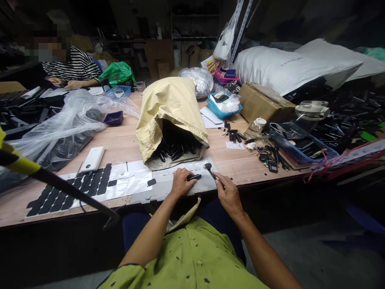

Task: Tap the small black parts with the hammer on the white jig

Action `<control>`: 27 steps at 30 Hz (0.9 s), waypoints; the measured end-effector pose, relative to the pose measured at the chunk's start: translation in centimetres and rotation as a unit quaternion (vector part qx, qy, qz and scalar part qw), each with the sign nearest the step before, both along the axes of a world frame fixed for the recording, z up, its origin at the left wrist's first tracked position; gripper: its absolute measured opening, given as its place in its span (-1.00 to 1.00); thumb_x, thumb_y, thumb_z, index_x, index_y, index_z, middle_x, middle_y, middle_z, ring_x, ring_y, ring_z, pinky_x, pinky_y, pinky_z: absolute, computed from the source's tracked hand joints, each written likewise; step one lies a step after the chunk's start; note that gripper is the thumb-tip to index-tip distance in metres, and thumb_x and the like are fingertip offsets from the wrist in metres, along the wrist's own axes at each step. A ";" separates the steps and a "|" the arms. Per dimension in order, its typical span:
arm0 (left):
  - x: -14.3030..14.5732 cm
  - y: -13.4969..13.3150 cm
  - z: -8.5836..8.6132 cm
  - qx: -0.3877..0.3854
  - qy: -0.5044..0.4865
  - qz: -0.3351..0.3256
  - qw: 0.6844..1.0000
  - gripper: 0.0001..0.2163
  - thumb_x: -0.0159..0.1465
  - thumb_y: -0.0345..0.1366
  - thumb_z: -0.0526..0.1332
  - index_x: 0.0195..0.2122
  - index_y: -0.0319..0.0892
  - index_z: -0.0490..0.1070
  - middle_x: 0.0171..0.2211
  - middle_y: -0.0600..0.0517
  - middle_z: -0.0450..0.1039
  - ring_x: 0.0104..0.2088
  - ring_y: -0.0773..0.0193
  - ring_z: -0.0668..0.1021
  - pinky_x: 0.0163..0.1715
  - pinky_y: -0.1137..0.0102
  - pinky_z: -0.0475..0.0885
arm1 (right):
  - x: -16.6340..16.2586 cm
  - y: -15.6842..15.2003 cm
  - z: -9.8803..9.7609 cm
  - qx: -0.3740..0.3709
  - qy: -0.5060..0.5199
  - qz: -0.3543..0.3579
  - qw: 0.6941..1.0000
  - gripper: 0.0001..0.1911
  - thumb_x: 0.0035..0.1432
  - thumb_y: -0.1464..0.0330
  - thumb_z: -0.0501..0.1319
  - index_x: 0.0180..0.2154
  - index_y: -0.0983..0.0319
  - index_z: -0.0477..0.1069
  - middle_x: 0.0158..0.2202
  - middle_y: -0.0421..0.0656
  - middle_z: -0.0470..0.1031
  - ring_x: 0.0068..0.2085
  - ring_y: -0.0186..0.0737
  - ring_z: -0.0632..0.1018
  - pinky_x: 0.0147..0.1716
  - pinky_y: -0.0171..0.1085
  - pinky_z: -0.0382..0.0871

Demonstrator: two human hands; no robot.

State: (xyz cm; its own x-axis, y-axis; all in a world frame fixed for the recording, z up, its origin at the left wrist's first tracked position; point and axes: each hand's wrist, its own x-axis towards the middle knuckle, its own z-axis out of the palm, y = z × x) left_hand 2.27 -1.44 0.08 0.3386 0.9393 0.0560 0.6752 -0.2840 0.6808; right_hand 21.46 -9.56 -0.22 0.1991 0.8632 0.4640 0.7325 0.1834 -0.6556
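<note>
My left hand (182, 181) rests at the table's front edge, fingers closed on a short, glossy black piece (195, 177) that sticks out to the right. My right hand (228, 193) grips the handle of a small dark tool with a rounded head (208, 166), held up just right of that piece. Beneath both hands lies a pale grey sheet (168, 188). Right behind them a cream sack (171, 96) lies with its mouth facing me, and several similar black pieces (174, 151) show inside it.
Left of the sheet are black adhesive pads (57, 196) and a white power bank (93, 158). A dark yellow-and-black bar (60, 180) crosses the left foreground. On the right are a jar (255, 127), keys (272, 165) and a blue basket (303, 148). A co-worker (73, 66) sits at far left.
</note>
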 end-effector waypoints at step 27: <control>0.6 -0.2 0.2 -0.023 -0.010 0.007 1.000 -0.90 0.12 -0.33 0.37 -0.31 -0.04 0.61 -0.34 0.02 0.50 -0.13 0.10 0.42 -0.04 0.19 0.29 | -2.6 -1.9 0.1 -0.047 -0.002 0.046 0.998 -0.65 0.32 0.35 0.03 -0.01 0.11 0.54 -0.20 -0.13 0.60 -0.15 -0.23 0.59 -0.15 -0.29 0.47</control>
